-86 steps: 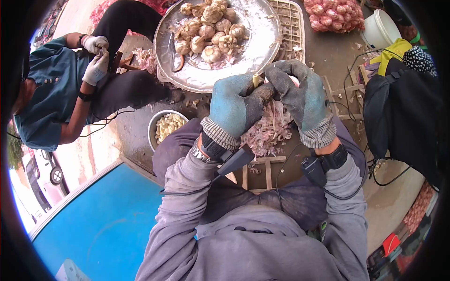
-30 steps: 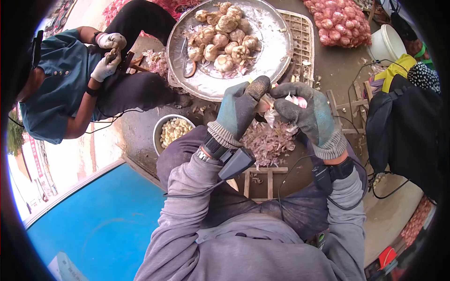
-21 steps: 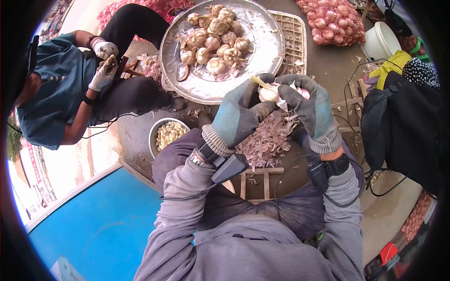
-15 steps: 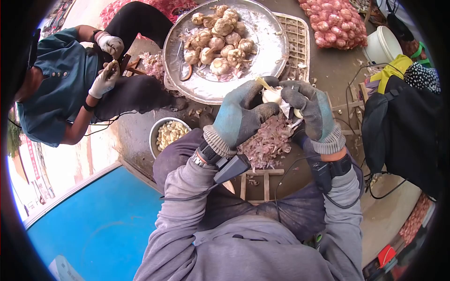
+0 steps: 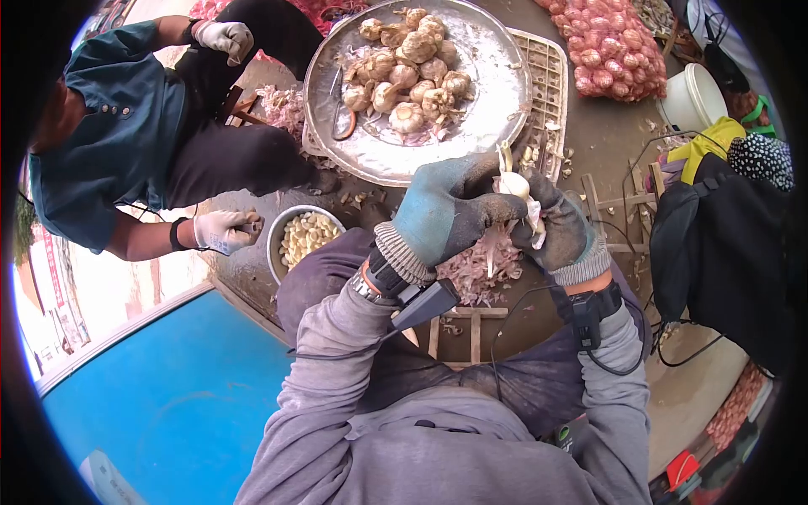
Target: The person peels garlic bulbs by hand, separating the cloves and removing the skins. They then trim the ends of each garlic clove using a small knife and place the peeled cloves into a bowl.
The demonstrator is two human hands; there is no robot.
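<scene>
Between my gloved hands, just below the tray's near edge, is a partly peeled garlic bulb with white skin hanging off it. My left hand grips it from the left, thumb and fingers closed around its stem side. From the right, my right hand is closed on the bulb's loose skin and lower side; part of its grip is hidden. Beneath them lies a heap of pinkish garlic skins. A round metal tray beyond holds several unpeeled garlic bulbs and a small curved tool with an orange handle.
A bowl of peeled cloves stands left of my knee. A co-worker in white gloves sits at left. Mesh sacks of garlic, a white bucket and a dark bag are at right. A blue panel lies lower left.
The bulb has turned more upright, and its skin now hangs lower. My right hand has dropped slightly. The co-worker's hands have moved apart, one reaching down beside the bowl of cloves.
</scene>
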